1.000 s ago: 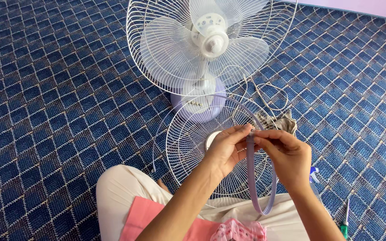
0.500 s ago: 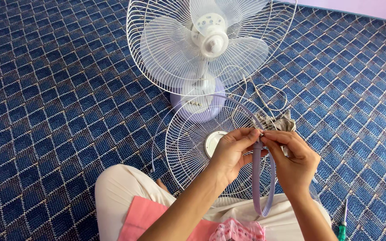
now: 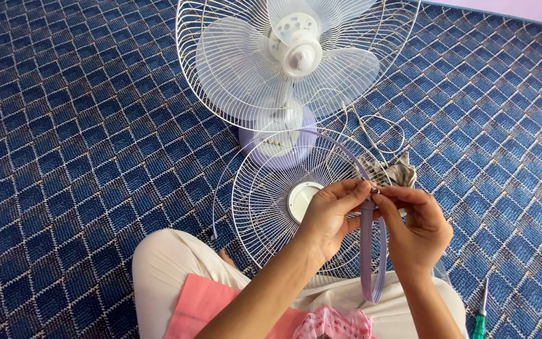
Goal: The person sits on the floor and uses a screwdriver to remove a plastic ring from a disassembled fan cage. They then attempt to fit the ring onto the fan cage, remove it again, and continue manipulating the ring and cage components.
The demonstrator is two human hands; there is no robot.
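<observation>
lilac plastic band (image 3: pixel 367 251) pinched by both hands' fingers — left hand (image 3: pixel 334 213), right hand (image 3: pixel 416 229), over wire fan guard (image 3: pixel 271 201)

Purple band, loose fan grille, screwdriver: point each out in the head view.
purple band (image 3: pixel 367 251): head view, on the straight strip hanging below the hands.
loose fan grille (image 3: pixel 265 207): head view, on the wire spokes left of its round hub.
screwdriver (image 3: pixel 479 323): head view, on the green handle.

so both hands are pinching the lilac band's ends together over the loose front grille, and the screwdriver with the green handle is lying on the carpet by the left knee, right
Not quite. The screwdriver lies on the carpet at the person's right side, not by the left knee; the head view shows it. The rest holds: left hand and right hand pinch the lilac band over the loose front grille.
</observation>
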